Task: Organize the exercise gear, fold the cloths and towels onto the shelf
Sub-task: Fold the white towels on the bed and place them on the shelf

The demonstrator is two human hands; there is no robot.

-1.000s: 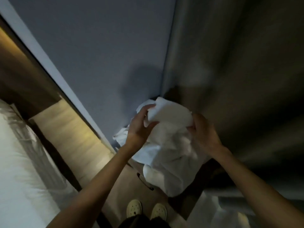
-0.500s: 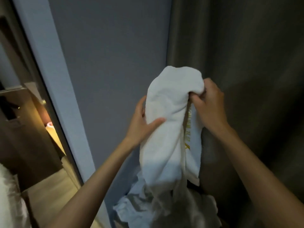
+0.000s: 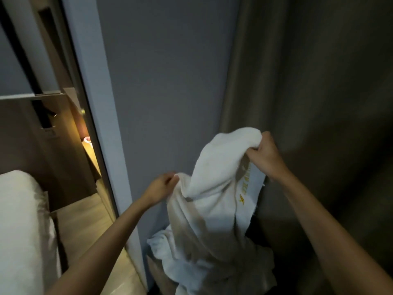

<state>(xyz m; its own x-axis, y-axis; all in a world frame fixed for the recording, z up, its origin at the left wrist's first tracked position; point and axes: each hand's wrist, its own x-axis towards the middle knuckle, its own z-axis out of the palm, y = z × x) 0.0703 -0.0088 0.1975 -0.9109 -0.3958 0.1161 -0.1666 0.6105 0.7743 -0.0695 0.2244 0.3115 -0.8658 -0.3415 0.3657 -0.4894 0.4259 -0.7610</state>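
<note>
While the right hand (image 3: 265, 156) pinches a bunched end of a white towel (image 3: 212, 199) at the higher point, fingers curled tight over the cloth, the left hand (image 3: 161, 185) grips another edge lower and to the left, also closed round the fabric. The towel hangs in the air between them, rumpled and unfolded. Yellow lettering (image 3: 244, 188) runs down one border below the right hand. The lower part reaches down to a heap of white cloths (image 3: 170, 248) and seems to touch it. The heap lies low in the corner where the grey wall (image 3: 170, 81) meets the brown curtain (image 3: 319, 103). A bed (image 3: 19, 220) sits far left.

Judgement: early in the task. The towel is only being opened out and has no fold in it yet. The heap looks unsorted. I can make out no shelf and no exercise gear. Folding, stacking and the gear are all left to do.
</note>
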